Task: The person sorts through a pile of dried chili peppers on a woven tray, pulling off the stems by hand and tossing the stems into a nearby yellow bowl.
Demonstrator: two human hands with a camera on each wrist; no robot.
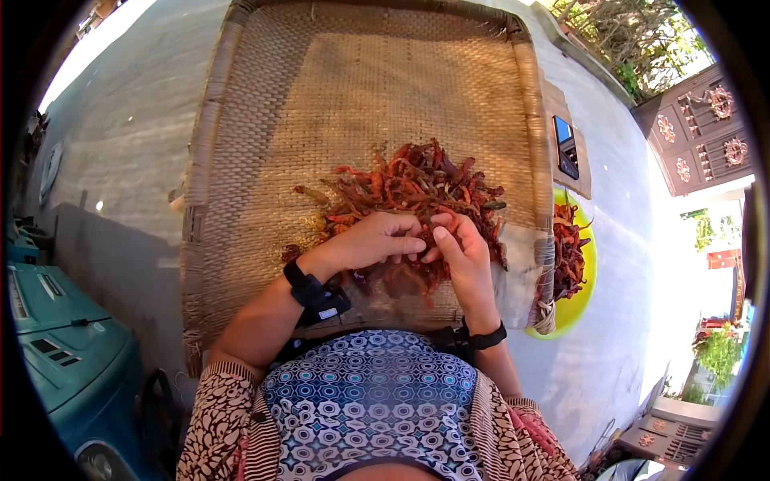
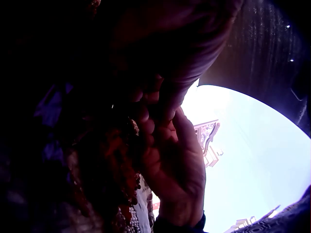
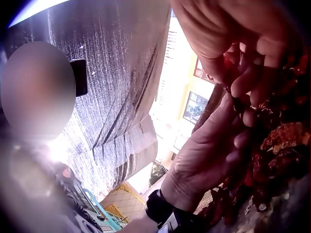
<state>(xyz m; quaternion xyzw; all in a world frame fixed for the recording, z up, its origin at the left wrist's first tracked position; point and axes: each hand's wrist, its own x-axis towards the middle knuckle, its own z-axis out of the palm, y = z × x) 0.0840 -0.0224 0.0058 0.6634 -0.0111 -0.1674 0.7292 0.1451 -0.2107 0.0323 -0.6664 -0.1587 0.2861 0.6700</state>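
Dried red chillies lie in a heap on a woven tray. Over the near side of the heap both hands meet, fingertips close together. My left hand comes from the left, thumb and fingers bent together; my right hand has its thumb against its fingers. In the right wrist view a small red chilli piece sits between the fingers of the right hand, with the left hand pinching at its lower end. The left wrist view is very dark.
A yellow-green basin holding more chillies stands right of the tray. Above it, a phone lies on a board. Pale seeds are scattered left of the heap. A teal vehicle is at lower left.
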